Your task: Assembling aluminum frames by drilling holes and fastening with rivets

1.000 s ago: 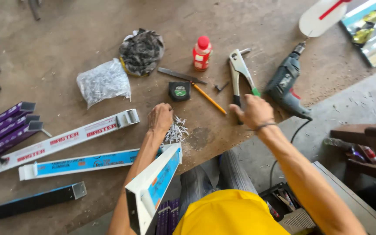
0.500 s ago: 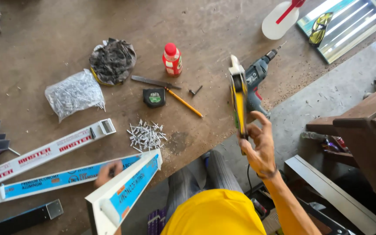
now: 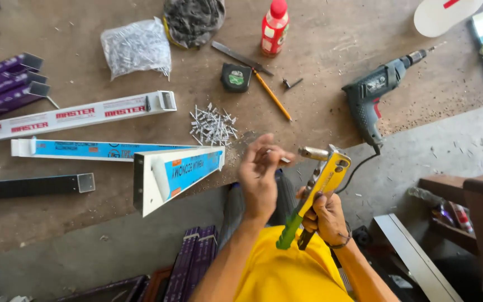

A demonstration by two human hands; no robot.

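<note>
So the right hand (image 3: 324, 219) was clenched round the handles of a yellow rivet gun (image 3: 315, 193) w/ green grip, nose pointing up-left. Left hand (image 3: 259, 174) sat just left of the gun's nose, fingers pinching a small rivet (image 3: 284, 160) (tiny, hard to see). Loose rivet pile (image 3: 212, 124) lay above-left of the gun, grey drill (image 3: 371, 96) above-right, blue-labelled channel (image 3: 169, 174) well left of it.

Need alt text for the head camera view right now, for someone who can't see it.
A person in a yellow shirt holds a yellow hand riveter in the right hand, while the left hand brings a small rivet to its nose. On the brown workbench beyond lie loose rivets, a power drill, a pencil and film-wrapped metal profiles.
</note>
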